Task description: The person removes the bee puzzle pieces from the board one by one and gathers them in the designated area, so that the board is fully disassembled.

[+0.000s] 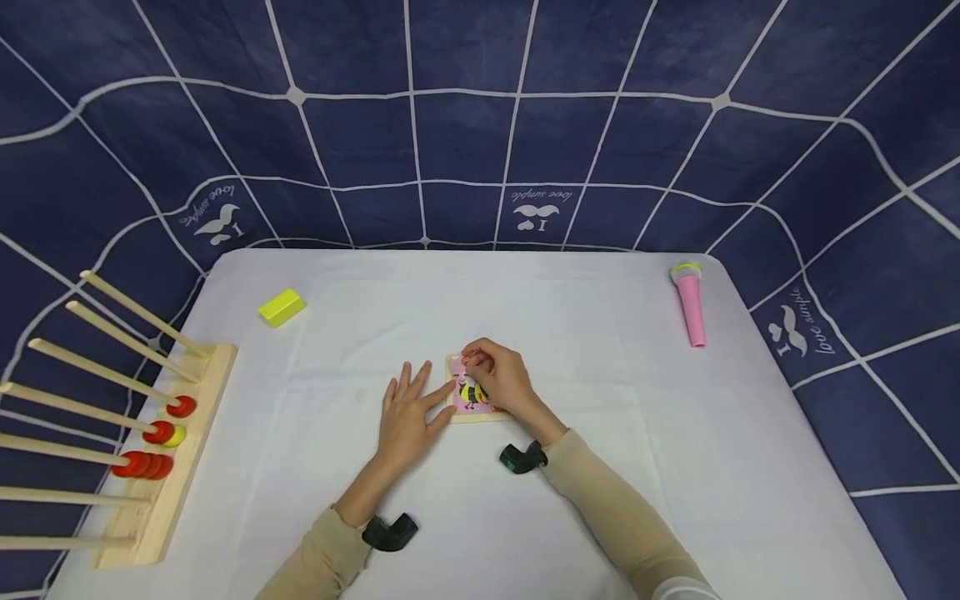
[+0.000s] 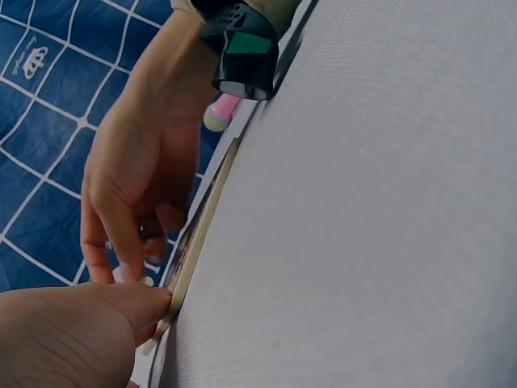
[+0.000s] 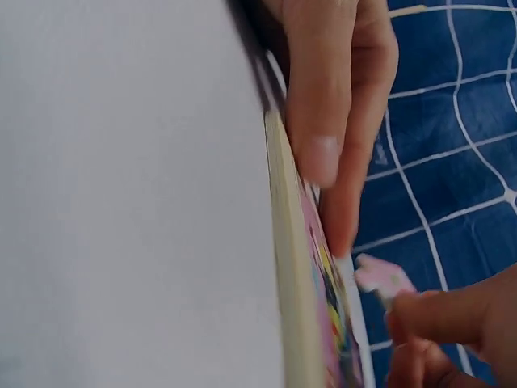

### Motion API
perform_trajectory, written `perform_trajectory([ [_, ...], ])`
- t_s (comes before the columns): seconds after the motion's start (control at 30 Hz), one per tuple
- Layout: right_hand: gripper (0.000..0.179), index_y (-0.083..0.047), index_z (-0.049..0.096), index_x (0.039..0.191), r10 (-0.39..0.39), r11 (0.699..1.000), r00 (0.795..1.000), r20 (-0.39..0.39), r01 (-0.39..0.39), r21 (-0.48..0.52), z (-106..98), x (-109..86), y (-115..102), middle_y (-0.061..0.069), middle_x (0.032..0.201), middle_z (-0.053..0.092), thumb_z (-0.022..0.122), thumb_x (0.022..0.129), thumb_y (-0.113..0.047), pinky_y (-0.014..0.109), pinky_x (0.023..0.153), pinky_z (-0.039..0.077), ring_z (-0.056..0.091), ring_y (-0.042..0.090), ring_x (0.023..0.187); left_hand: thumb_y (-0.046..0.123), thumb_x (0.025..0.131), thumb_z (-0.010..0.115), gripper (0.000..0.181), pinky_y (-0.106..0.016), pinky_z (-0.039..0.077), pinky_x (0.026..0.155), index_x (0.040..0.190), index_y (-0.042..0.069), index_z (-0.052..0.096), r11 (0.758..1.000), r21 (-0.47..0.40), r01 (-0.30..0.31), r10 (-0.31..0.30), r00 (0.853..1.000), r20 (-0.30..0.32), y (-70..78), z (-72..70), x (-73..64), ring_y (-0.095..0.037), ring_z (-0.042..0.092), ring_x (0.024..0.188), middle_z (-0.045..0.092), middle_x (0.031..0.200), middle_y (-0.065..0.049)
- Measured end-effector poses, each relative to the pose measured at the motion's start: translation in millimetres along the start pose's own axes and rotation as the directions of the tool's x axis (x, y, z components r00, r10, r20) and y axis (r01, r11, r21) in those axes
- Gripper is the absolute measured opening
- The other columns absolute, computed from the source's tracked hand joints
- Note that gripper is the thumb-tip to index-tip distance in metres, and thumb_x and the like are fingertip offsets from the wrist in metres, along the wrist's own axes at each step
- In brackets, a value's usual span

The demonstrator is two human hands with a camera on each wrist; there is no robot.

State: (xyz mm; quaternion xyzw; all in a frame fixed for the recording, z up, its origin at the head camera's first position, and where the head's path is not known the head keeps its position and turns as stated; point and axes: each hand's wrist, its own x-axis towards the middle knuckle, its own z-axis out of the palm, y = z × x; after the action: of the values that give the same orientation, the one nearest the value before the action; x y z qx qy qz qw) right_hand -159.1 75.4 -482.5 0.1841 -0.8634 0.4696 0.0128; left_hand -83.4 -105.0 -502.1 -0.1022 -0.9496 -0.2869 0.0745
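Between the two hands lies a small wooden jigsaw board (image 1: 459,418) with a pink picture of a yellow-and-black bee (image 1: 472,394). My left hand (image 1: 405,423) has its fingers spread, with the index finger and thumb at the board's left edge. The left wrist view shows the left thumb (image 2: 152,305) against the board's pale side. Over the board's upper part, my right hand (image 1: 504,382) pinches a pink puzzle piece (image 3: 381,276) between thumb and fingers. In the right wrist view that piece is raised off the picture.
At the left stands a wooden peg rack (image 1: 191,467) with red and yellow rings on some rods. A yellow block (image 1: 282,308) sits at the back left of the white table (image 1: 600,333), a pink toy microphone (image 1: 692,310) at the back right. Dark blue gridded cloth (image 1: 472,133) hangs behind.
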Motion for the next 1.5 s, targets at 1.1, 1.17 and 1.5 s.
perform_trajectory([
  [1.1,0.027,0.002,0.061,0.116,0.411,0.89,0.905,-0.109,-0.373,0.262,-114.3,-10.3,50.0,0.005,0.087,0.061,0.062,0.09,0.002,0.022,0.065,0.052,0.062,0.012,0.072,0.033,0.089,0.071,0.039,-0.06,0.016,0.116,0.126,0.021,0.068,1.0,-0.011,0.015,-0.015,1.0,0.011,0.2,0.8,-0.2,-0.047,0.021,0.146,0.04,0.152,-0.02],
  [1.17,0.026,0.001,0.063,0.115,0.418,0.89,0.903,-0.1,-0.385,0.245,-110.7,-10.1,54.9,0.006,0.087,0.062,0.063,0.089,0.002,0.02,0.062,0.05,0.06,0.01,0.069,0.033,0.089,0.071,0.039,-0.06,0.016,0.116,0.126,0.021,0.068,1.0,-0.015,0.016,-0.016,1.0,0.014,0.5,0.9,-0.3,-0.047,0.021,0.146,0.04,0.152,-0.02],
  [1.5,0.025,0.001,0.068,0.11,0.375,0.922,0.923,-0.086,-0.361,0.139,-95.4,-9.4,63.5,0.015,0.089,0.067,0.063,0.086,0.004,0.018,0.056,0.049,0.058,0.01,0.064,0.033,0.088,0.071,0.04,-0.06,0.016,0.116,0.126,0.021,0.068,1.0,-0.01,0.02,-0.02,1.0,0.013,1.0,-0.4,-0.1,-0.047,0.021,0.146,0.04,0.153,-0.02],
])
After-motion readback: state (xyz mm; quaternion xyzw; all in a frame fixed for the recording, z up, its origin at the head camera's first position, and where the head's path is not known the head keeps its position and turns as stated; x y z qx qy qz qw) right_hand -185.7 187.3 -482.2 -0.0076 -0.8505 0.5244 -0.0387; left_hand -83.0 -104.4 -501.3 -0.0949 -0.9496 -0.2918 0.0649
